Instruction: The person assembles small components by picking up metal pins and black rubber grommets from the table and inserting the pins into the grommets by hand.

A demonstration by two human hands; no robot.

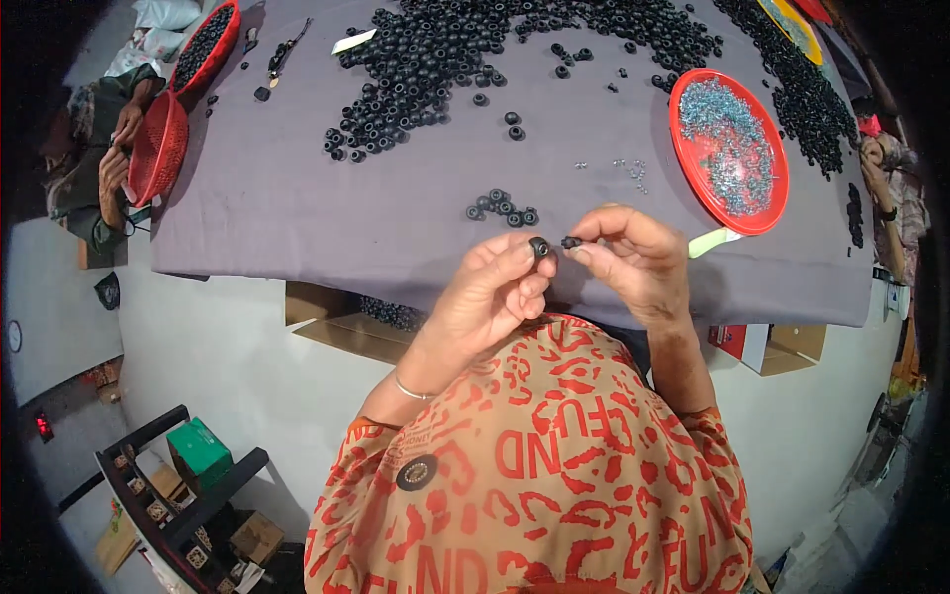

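Near the front edge of the grey cloth-covered table [297, 208], our left hand [495, 292] pinches a small black rubber ring [538, 247], and our right hand [633, 259] grips a tiny dark pin [570, 242] just beside it. Beyond them lies a small cluster of finished black rings [503, 208]. Toward the right edge sits a round red plastic tray of silvery pins [729, 148]. Along the far edge, a large heap of loose black rings [445, 59] remains, so we judge most work is left. Below the table, cardboard boxes [341, 322] stand open.
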